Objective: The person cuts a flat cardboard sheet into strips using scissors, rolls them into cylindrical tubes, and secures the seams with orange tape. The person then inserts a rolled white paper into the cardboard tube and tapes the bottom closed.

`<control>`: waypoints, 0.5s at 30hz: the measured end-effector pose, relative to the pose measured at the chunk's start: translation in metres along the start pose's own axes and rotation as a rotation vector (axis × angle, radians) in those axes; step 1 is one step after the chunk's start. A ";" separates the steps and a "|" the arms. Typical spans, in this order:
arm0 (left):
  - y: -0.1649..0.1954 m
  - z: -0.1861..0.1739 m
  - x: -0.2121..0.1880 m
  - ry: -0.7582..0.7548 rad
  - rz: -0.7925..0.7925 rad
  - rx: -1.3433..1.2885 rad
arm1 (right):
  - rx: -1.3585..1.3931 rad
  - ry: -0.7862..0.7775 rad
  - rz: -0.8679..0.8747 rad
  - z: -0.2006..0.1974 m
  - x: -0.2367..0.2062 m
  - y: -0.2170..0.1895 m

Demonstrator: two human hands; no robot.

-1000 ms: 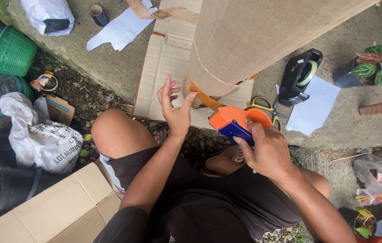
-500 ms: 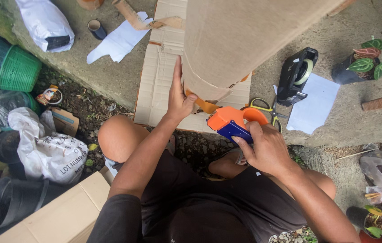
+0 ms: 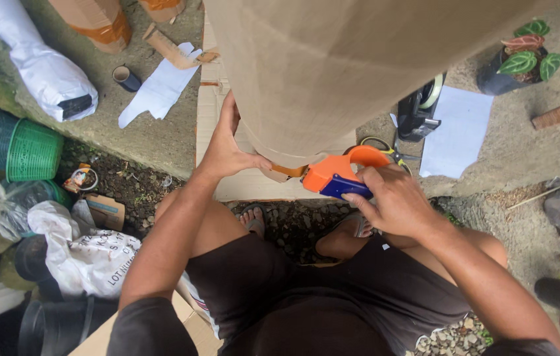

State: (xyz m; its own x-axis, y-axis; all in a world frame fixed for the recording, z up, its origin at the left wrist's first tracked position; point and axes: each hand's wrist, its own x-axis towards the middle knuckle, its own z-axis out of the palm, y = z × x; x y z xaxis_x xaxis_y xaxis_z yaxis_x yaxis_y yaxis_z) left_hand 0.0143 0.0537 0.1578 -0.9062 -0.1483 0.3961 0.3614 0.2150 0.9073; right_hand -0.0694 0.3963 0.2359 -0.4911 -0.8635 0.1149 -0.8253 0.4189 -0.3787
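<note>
A tall brown cardboard-wrapped parcel (image 3: 352,66) stands upright in front of me and fills the upper middle of the view. My left hand (image 3: 227,148) lies flat against its lower left side. My right hand (image 3: 395,201) grips the blue handle of an orange tape dispenser (image 3: 342,173), whose head touches the parcel's bottom edge where a strip of brown tape (image 3: 290,170) runs. I am seated, with knees and sandalled feet below the parcel.
Flattened cardboard (image 3: 210,118) lies on the concrete under the parcel. A black tape dispenser (image 3: 418,112) and white paper (image 3: 454,132) sit right, a potted plant (image 3: 520,62) further right. Green baskets (image 3: 26,151), sacks (image 3: 85,254) and dark pots (image 3: 56,323) crowd the left.
The view has moved in closer. My left hand went from hovering off the parcel to pressing on its lower side, and the dispenser moved up against the parcel's bottom edge.
</note>
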 end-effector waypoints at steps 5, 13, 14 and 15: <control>-0.025 -0.009 -0.010 -0.068 -0.031 0.012 | -0.002 0.056 -0.037 -0.005 0.001 0.021; -0.078 -0.043 0.048 0.064 -0.251 -0.590 | 0.097 -0.169 0.082 -0.011 0.004 0.029; -0.079 -0.049 0.069 0.050 -0.230 -0.671 | 0.107 -0.123 0.038 -0.010 0.003 0.028; -0.078 -0.051 0.086 0.023 -0.217 -0.706 | 0.110 -0.070 -0.010 -0.009 0.003 0.028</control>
State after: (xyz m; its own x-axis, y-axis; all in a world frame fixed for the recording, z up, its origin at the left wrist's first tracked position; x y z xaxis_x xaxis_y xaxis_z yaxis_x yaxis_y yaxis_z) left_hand -0.0806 -0.0247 0.1277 -0.9713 -0.1383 0.1934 0.2369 -0.4930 0.8372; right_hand -0.0964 0.4082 0.2343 -0.4587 -0.8868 0.0565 -0.7927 0.3797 -0.4768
